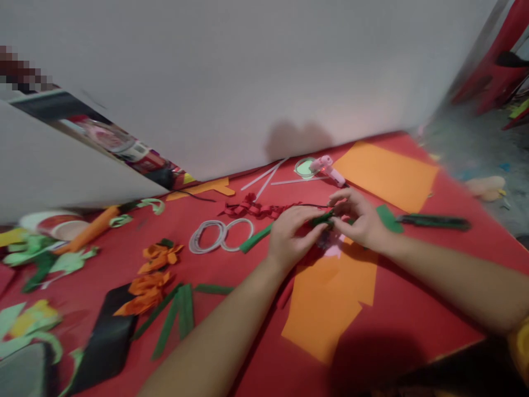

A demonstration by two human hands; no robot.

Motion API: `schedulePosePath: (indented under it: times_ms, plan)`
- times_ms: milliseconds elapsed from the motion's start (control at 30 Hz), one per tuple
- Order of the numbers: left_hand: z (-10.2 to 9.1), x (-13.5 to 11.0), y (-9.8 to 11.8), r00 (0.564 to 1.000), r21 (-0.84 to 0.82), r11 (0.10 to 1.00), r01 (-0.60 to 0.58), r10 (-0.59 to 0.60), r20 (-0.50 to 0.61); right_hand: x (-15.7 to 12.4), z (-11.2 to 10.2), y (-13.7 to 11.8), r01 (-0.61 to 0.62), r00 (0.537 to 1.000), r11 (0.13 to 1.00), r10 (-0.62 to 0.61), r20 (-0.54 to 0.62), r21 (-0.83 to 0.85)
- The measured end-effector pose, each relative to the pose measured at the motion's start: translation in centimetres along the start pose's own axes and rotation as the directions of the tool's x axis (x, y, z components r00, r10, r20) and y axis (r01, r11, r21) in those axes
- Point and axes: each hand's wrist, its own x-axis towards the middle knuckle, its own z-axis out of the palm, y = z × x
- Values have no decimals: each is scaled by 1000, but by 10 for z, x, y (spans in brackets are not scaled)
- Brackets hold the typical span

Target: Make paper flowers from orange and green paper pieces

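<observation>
My left hand (291,234) and my right hand (357,218) meet over the middle of a red table (413,325). Both pinch a thin green paper-wrapped stem (324,219) between their fingertips. A green paper strip (256,238) sticks out to the left of my left hand. A curled red paper strip (256,209) lies just behind my left hand. Under my hands lie orange paper sheets (330,303) and a small pink scrap (334,252).
A pink glue gun (328,168), a clear lid (305,167) and white glue sticks (266,176) lie at the back by the wall. An orange sheet (386,173) is back right. Orange paper flowers (155,273), green strips (177,317), wire loops (221,234) and paper leaves (45,259) lie left.
</observation>
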Motion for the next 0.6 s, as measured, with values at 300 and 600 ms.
schedulePosePath:
  times_ms: [300, 600]
  plan:
    - [0, -6, -6, 998, 73, 996, 57, -55, -29, 3, -3, 0, 102, 993, 994, -101, -55, 26]
    - [1, -10, -7, 994, 74, 995, 63, -57, -92, 1, -1, -8, 331, 935, 870, -355, 2, -366]
